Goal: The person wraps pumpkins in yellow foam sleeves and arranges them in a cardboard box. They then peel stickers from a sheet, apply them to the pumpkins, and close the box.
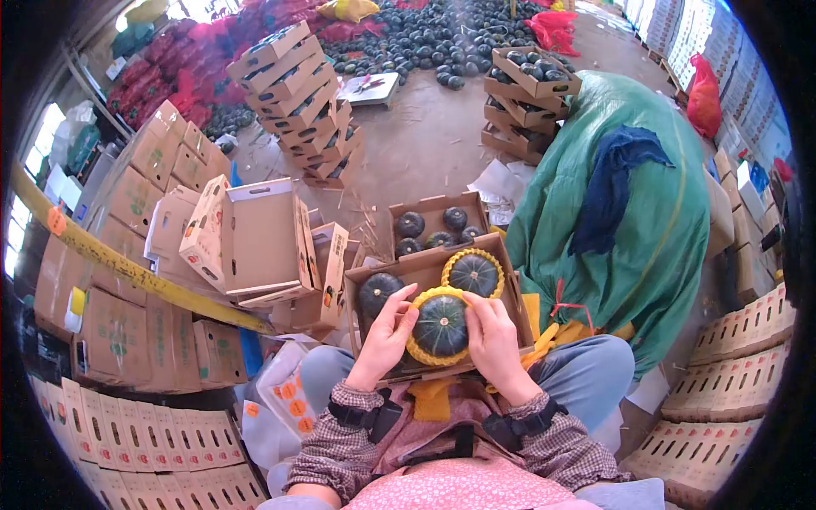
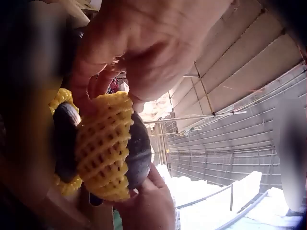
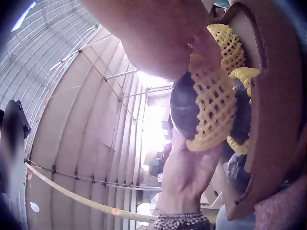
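Both hands hold a dark green kabocha squash (image 1: pixel 443 327) between them, above the near part of an open cardboard box (image 1: pixel 418 272). A yellow foam net (image 2: pixel 103 148) wraps its lower side and leaves the top bare. The left hand (image 1: pixel 387 338) grips the left edge, its thumb and fingertips at the net's rim. On the opposite edge, the right hand (image 1: pixel 497 344) pinches the rim in the same way. Behind the held squash sits another netted squash (image 1: pixel 474 276). A bare squash (image 1: pixel 380 295) lies at the box's left side, beyond the left hand.
A second box (image 1: pixel 433 205) with several bare squashes adjoins the far side. Empty cartons (image 1: pixel 265 238) lean at the left. Stacked crates (image 1: pixel 297 102) stand farther back, before a large squash pile (image 1: pixel 425 38). A green-covered heap (image 1: pixel 629 195) rises at the right.
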`<state>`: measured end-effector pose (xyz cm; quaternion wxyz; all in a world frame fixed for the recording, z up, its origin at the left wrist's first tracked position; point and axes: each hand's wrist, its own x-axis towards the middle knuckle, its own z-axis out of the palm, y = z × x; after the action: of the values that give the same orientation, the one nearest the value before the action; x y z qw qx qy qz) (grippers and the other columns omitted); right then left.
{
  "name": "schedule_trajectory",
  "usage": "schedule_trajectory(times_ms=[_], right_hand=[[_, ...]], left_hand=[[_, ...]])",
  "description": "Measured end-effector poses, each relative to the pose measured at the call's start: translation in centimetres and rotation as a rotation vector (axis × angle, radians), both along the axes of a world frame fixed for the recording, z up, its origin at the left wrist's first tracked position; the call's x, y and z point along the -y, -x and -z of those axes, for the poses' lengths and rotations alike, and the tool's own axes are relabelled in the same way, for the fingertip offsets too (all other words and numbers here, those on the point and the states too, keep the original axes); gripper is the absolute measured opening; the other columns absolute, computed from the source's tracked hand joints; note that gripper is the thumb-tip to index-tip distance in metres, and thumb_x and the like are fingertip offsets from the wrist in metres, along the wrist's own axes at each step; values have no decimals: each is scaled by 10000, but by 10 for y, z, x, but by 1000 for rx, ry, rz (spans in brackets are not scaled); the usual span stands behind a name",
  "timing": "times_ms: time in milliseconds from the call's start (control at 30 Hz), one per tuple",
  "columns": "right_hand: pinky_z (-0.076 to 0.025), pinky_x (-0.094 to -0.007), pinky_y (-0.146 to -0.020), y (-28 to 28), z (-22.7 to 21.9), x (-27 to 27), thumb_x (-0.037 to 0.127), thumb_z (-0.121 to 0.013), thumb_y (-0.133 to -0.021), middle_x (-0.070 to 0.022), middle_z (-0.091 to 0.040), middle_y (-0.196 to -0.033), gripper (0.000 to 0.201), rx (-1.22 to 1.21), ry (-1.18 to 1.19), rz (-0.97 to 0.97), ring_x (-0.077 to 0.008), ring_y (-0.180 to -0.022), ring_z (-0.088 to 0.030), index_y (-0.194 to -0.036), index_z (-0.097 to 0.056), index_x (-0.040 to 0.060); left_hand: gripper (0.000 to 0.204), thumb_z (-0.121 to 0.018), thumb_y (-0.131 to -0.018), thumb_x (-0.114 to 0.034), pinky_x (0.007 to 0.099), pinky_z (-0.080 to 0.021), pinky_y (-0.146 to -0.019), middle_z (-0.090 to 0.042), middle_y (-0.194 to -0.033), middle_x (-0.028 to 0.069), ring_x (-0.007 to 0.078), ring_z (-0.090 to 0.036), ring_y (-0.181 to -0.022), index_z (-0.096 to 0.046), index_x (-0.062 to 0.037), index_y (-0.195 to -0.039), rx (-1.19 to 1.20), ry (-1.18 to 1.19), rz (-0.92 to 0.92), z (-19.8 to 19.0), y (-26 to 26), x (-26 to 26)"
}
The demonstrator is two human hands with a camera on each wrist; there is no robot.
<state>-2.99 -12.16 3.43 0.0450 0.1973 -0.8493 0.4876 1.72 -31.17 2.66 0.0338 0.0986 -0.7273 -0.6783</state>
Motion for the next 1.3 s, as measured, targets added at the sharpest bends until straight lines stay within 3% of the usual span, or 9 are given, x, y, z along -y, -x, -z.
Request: schedule_trajectory(times_ms=[200,333,433,533,700,867,967,1133,1300], right_hand=[[-524,-489,-821,-18,-48,19,553,-867,-485,-318,-308,-1381,1243,80,-525,-117,-495,-1100,-504,-1500,-215,255],[-520,-509,-791,-11,-39,30,341,-861,-486,-202,-434,-1163,1057,40,-575,-131,-431,-1078,-484,-1416,-371,228],[-481,-481,-879,-1,-25,19,309,-839,-509,-204,-447,-1121,948,24,-331,-170,-420,-1079,-484,-1346,-424,144],[-392,-371,-1002,30,3,-41,238,-860,-501,-123,-474,-1247,984,215,219,-423,-257,-1182,-470,-1344,-378,86],[-441,-365,-986,28,17,-85,281,-811,-602,-100,-476,-1262,972,367,818,-60,-216,-1141,-518,-1382,-274,67],[-434,-406,-1028,33,102,-117,351,-741,-680,-87,-513,-1332,858,671,1310,-95,-261,-1183,-540,-1409,-371,91],[-448,-407,-1012,22,91,-104,380,-715,-692,-83,-544,-1292,806,607,1121,-113,-255,-1174,-546,-1379,-410,88],[-473,-416,-978,22,79,-94,349,-710,-691,-87,-556,-1254,779,563,990,-99,-255,-1155,-558,-1355,-420,65],[-467,-420,-983,24,89,-100,390,-669,-710,-85,-573,-1230,749,596,1024,-110,-265,-1136,-571,-1344,-436,65]], left_hand=[[369,-438,-1033,-255,256,-452,-873,-603,-1147,71,110,-568,-953,-545,33,-1236,105,-283,24,-7,-7,1],[306,-446,-1004,-160,314,-467,-872,-623,-1119,112,181,-598,-959,-529,46,-1214,39,-7,71,9,-7,17],[340,-512,-888,-55,366,-459,-890,-612,-1111,170,293,-583,-1028,-503,50,-1211,-156,931,-28,18,-19,5],[508,-589,-756,-51,485,-423,-924,-595,-1074,197,333,-544,-1092,-466,42,-1240,32,981,107,0,-34,0],[682,-631,-764,-117,591,-312,-981,-606,-1064,161,309,-564,-1070,-343,11,-1370,116,1097,264,16,-36,6],[560,-792,-645,-467,562,-301,-973,-594,-906,46,260,-577,-992,-539,-109,-994,-64,1137,181,22,-25,1],[573,-761,-656,-517,609,-314,-934,-608,-948,55,255,-583,-1013,-566,-108,-1007,12,952,287,16,-18,-8],[562,-716,-689,-580,415,-403,-772,-649,-815,108,280,-632,-796,-603,-57,-864,-4,1100,197,28,-15,-42],[421,-659,-842,-419,460,-471,-661,-623,-766,207,395,-615,-756,-607,-6,-781,-94,598,301,35,-11,-42]])
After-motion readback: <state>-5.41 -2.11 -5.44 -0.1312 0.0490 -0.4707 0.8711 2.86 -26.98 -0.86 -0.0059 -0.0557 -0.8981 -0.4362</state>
